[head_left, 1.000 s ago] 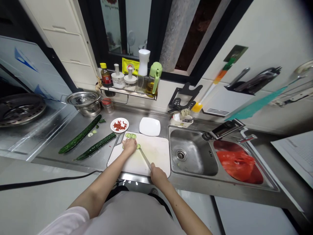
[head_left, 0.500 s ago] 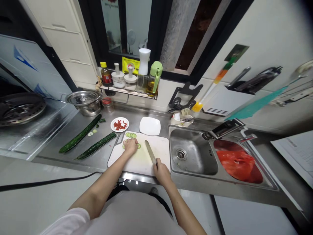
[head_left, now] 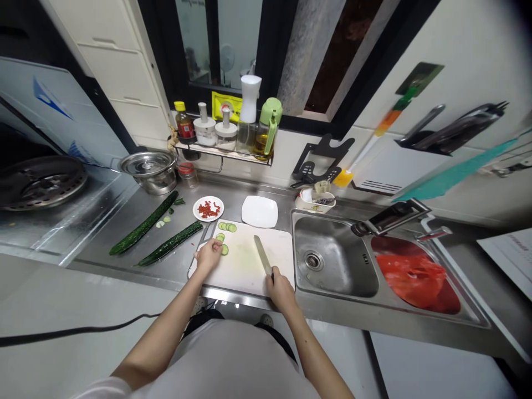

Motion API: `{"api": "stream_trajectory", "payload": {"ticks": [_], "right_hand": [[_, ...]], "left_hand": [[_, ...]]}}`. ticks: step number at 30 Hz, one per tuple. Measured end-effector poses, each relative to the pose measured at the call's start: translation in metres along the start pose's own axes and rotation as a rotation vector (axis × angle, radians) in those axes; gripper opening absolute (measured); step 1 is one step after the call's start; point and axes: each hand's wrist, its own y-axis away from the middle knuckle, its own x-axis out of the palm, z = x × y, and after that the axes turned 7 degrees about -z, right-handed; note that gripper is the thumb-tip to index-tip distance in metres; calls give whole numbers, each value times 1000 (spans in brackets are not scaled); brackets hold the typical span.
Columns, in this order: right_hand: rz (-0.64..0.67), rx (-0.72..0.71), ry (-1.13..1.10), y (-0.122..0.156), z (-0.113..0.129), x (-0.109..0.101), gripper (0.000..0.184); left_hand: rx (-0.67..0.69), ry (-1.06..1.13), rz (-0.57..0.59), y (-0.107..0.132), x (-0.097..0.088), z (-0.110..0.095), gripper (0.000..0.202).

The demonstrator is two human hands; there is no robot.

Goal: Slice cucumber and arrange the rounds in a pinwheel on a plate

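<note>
My right hand grips the handle of a kitchen knife, its blade lying over the right half of the white cutting board and pointing away from me. At the board's left edge, my left hand has its fingers curled together beside a cucumber slice; anything inside the fingers is hidden. More cucumber slices overlap in a short row at the board's far left corner. Left of the board lie a cut cucumber and a longer cucumber.
Behind the board stand a plate of chopped red pieces and a white square dish. A steel pot is at the back left. To the right is the sink, with a red plastic bag in its second basin.
My left hand has drawn left across the board, uncovering cucumber slices near its fingertips. The knife stays in my right hand, over the board. The view has shifted slightly.
</note>
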Motion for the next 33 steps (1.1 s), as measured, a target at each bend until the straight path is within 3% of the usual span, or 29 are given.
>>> {"api": "stream_trajectory", "payload": {"ticks": [7,33], "right_hand": [[-19,-15,1,-4,-2,2,24],[1,-14,16,-6,-4,2,24]], "left_hand": [[-52,-27,-79,2,-4,17,18],[-16,-212,-113,0,-1,14,20]]}}
